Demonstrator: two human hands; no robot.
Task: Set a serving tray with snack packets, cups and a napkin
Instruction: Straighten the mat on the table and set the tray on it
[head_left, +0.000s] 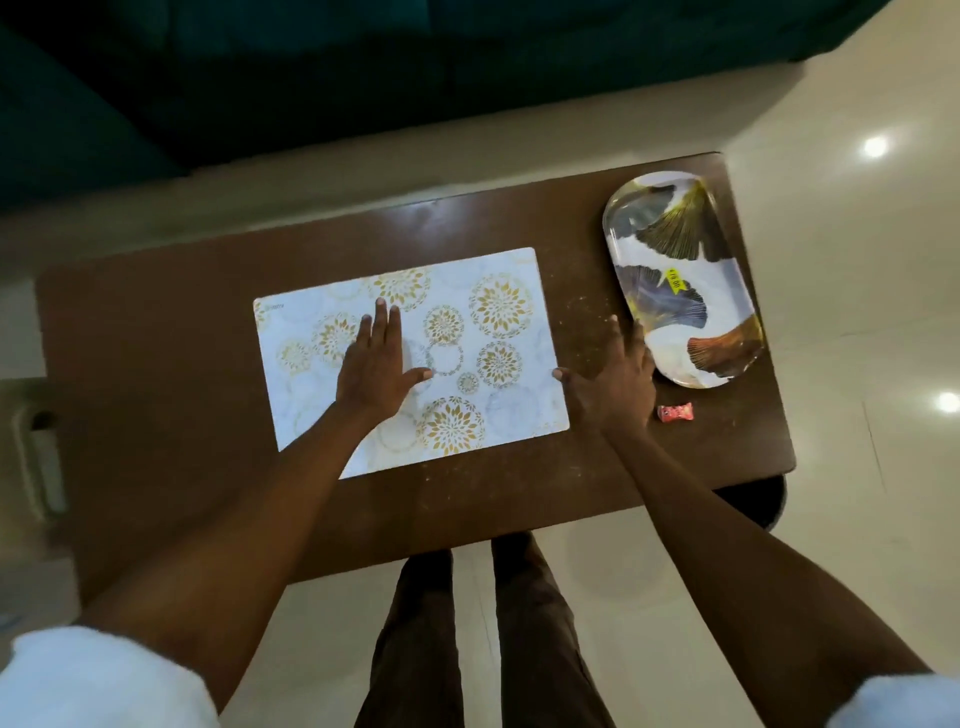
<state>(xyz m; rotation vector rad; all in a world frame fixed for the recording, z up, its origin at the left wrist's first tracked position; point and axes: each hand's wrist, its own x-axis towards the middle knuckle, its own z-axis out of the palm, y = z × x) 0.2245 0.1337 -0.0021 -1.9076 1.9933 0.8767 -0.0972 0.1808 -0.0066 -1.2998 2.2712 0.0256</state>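
Oval leaf-print tray (727, 332) with yellow sticker (674, 280) at table's (156, 364) right edge; my left hand (376, 366) flat on placemat (498, 415), right hand (615, 382) splayed empty beside tray, red packet (675, 412) near.

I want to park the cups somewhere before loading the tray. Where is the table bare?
The widest bare stretch of the brown wooden table lies left of the white gold-patterned placemat. The right end is crowded: oval leaf-print tray, small red wrapped packet, and right hand. The left hand covers the placemat's middle.
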